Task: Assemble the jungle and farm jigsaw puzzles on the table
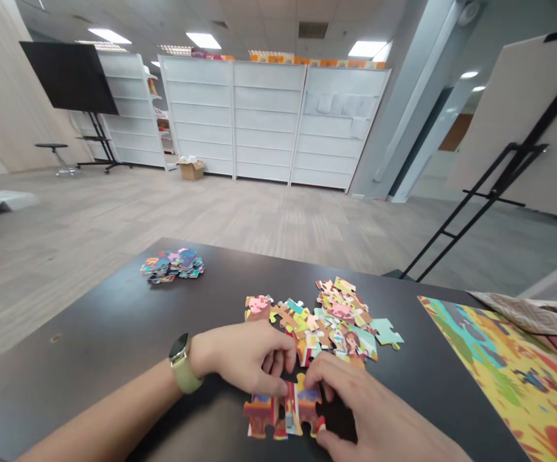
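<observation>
My left hand [254, 356], with a watch on its wrist, is curled over the near side of the table. Its thumb rests on a reddish jigsaw puzzle piece [262, 417]. My right hand [362, 401] spans a neighbouring puzzle piece [308, 407], forefinger at its top edge and thumb at its lower right. The two pieces lie side by side; whether they are locked together I cannot tell. Just beyond the hands, more loose pieces [350, 343] overlap in a heap, and a pink-and-brown piece [259, 307] lies at its left end.
A separate pile of bluish puzzle pieces [175, 264] sits at the table's far left. On the right lies a colourful printed sheet [509, 372], beside a patterned cloth-like item [533, 311]. The dark table [115, 333] ends beyond the piles; a board stand [475, 199] rises behind it.
</observation>
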Tool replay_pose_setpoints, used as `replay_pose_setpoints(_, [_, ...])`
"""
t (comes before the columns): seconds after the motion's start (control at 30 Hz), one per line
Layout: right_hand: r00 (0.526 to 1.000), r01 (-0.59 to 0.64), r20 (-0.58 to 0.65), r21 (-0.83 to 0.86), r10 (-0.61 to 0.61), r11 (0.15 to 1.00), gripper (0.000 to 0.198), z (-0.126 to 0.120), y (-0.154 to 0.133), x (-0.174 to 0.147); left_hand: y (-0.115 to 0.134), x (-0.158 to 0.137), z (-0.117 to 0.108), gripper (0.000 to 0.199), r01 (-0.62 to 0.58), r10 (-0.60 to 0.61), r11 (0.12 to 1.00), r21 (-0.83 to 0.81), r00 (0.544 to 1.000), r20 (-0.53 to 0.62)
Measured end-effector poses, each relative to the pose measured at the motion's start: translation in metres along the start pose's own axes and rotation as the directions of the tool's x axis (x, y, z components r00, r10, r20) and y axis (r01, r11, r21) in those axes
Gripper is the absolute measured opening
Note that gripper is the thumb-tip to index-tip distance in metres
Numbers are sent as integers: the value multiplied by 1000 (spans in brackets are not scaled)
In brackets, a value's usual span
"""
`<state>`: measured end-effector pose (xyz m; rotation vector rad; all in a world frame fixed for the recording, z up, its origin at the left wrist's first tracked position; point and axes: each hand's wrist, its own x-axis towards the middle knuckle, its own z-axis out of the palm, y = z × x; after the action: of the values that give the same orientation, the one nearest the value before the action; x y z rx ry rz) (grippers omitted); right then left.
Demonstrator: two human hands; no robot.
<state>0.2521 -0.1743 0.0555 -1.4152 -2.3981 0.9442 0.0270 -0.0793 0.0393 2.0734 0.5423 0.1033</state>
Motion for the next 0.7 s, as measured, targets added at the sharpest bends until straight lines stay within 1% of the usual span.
replay_pose_setpoints(0.1, [1000,17,-24,-1,-17,1000,31,0,-2,0,1,3,6,30,-23,22,997,-72,1000,-11])
replay_pose_setpoints(0.2, [999,18,-44,-16,-18,1000,29,0,-1,1,-2,5,7,43,-38,37,996,-75,999,-16])
replay_pose_setpoints(0.3, [994,77,-79,3,-77,997,31,0,3,0,-5,6,4,47,-52,52,992,-116,999,-4])
replay_pose_setpoints(0.4, [985,119,-124,12,-117,993,35,2,8,0,-7,2,-7,43,-46,50,986,-160,999,19])
replay_pose_setpoints(0.5, [985,94,-141,-27,-97,995,32,6,10,0,-6,-8,-23,42,26,-14,982,-185,998,69])
replay_pose_setpoints(0.57, [988,100,-115,-34,-103,994,28,10,9,4,-7,-15,-34,47,98,-75,972,-213,991,113])
replay_pose_setpoints(0.6, [988,123,-91,-27,-125,992,28,12,8,6,-8,-19,-39,50,128,-100,966,-223,986,131])
replay_pose_setpoints(0.7, [973,233,-3,-4,-233,973,44,17,1,15,-14,-27,-49,52,199,-163,957,-209,971,174])
